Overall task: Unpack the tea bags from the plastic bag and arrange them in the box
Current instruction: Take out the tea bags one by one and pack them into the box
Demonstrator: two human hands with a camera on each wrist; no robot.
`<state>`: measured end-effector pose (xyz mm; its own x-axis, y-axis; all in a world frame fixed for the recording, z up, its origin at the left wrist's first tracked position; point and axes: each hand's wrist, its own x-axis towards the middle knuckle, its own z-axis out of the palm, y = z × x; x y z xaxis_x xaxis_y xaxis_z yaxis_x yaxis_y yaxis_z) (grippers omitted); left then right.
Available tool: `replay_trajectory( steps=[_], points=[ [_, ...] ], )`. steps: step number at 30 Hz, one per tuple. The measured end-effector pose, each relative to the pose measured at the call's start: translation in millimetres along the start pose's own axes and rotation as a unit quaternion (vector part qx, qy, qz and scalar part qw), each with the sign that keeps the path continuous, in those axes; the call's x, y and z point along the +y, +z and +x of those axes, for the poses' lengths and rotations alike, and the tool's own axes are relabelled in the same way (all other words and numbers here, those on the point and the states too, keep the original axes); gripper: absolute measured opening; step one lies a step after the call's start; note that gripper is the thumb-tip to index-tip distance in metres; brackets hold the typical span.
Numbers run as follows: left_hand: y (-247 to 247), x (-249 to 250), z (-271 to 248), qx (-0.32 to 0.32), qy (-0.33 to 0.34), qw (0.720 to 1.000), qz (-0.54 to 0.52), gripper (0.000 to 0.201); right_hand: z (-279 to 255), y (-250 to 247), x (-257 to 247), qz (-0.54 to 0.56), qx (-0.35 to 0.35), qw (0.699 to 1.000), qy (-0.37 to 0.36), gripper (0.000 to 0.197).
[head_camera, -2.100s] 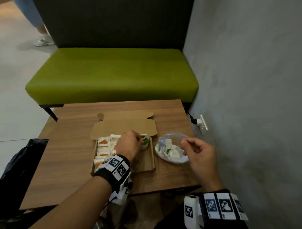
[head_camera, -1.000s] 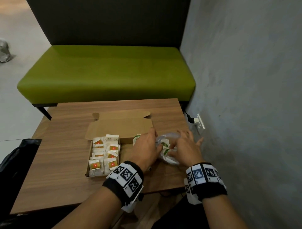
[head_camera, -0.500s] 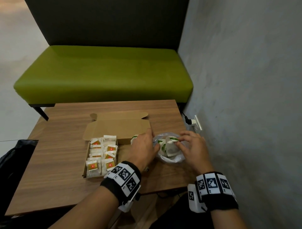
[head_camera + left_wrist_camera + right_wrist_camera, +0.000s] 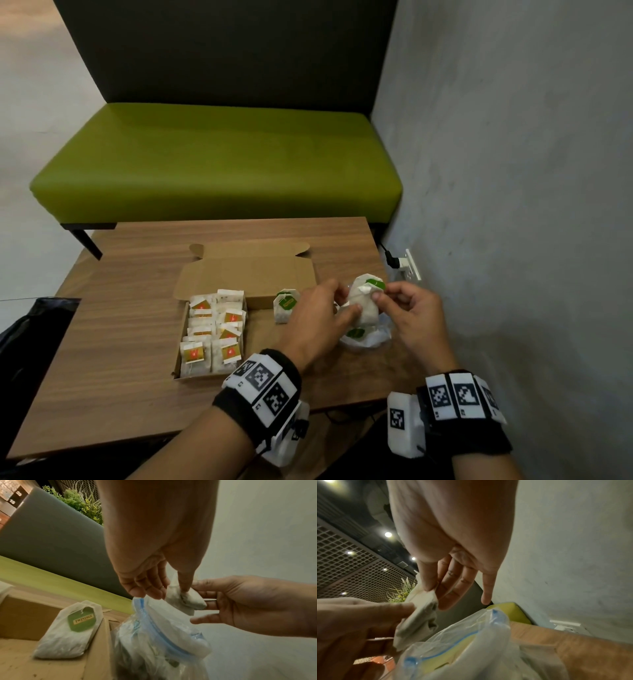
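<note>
— Where are the hands?
— Both pinch one tea bag (image 4: 363, 305) above the plastic bag (image 4: 371, 337) — left hand (image 4: 317, 317) at 9 o'clock, right hand (image 4: 412, 313) at 3.
— The box (image 4: 253, 329)?
— At 9 o'clock of the plastic bag, rows of red-tagged bags (image 4: 214, 334) inside.

White tea bags (image 4: 363, 305) with green tags are up off the counter, pinched between both hands above the clear, blue-zipped plastic bag (image 4: 371, 337). The open cardboard box (image 4: 253, 274) holds red-tagged bags (image 4: 214, 330) in rows on its left (one green-tagged bag (image 4: 286, 306) on the right).
</note>
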<state>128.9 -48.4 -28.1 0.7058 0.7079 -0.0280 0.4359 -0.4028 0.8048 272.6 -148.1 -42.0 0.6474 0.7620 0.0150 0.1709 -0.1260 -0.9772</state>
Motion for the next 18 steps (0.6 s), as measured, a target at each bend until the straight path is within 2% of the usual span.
replay_trajectory(
  steps=[3, 7, 10, 15, 18],
  points=[
    [1, -3, 0, 0.016, -0.002, 1.000, -0.008, 0.015, -2, 2, 1, 0.015, -0.001, 1.000, 0.012, 0.008],
    [1, -7, -3, 0.012, -0.019, 1.000, -0.021, 0.029, -3, -1, -1, 0.046, 0.017, 0.999, 0.011, 0.004],
    [1, -8, -3, 0.003, -0.018, 1.000, -0.009, 0.032, -3, -4, -3, 0.070, 0.047, 0.996, 0.007, 0.004],
    [1, -3, -3, -0.027, 0.024, 0.998, 0.057, 0.040, -3, -10, -13, 0.079, 0.077, 0.994, -0.017, 0.007],
    [-3, 0, -5, 0.016, 0.042, 0.999, -0.002, 0.041, -5, -12, -17, 0.077, 0.062, 0.995, -0.013, 0.006]
  ],
)
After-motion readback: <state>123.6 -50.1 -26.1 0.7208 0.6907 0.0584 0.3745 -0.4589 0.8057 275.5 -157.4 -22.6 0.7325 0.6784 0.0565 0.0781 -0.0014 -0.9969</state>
